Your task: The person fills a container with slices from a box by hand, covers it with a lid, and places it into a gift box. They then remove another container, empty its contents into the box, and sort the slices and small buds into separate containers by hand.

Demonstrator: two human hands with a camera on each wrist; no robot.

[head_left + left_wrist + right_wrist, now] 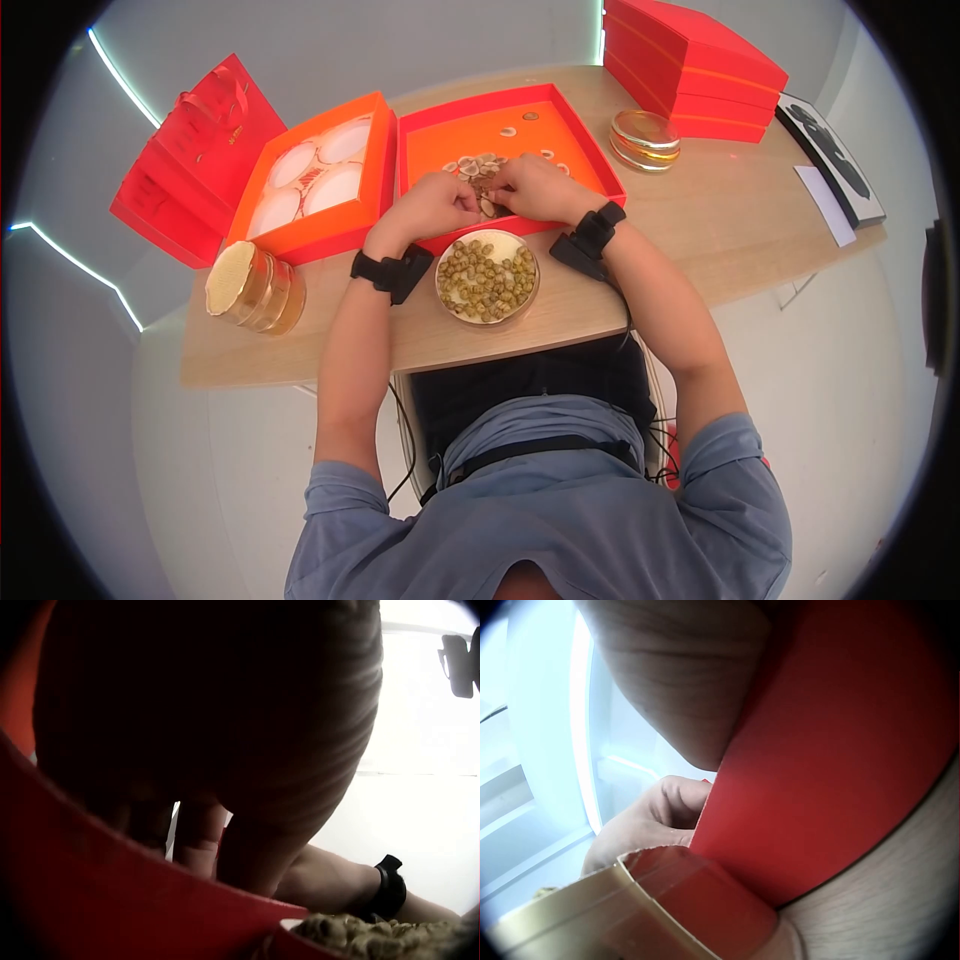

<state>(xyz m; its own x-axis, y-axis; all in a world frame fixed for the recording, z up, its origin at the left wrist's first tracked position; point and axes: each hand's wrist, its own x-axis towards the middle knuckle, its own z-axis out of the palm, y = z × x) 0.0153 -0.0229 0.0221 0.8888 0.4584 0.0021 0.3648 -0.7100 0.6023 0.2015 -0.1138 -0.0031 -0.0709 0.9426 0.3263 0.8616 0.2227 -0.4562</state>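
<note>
My left hand and right hand reach over the near wall of a shallow red box with an orange floor. Their curled fingers meet a pile of pale, dark-edged dried slices. I cannot tell whether either hand holds a slice. In the left wrist view, the box wall hides the left fingertips; in the right wrist view it covers the right ones. Close in front of the box, between the wrists, stands a clear round jar of greenish-brown dried pods.
Left of the box lie an orange gift box with round white recesses, a red paper bag and gold-topped stacked jars. To the right are a clear jar, stacked red boxes and a black-and-white box.
</note>
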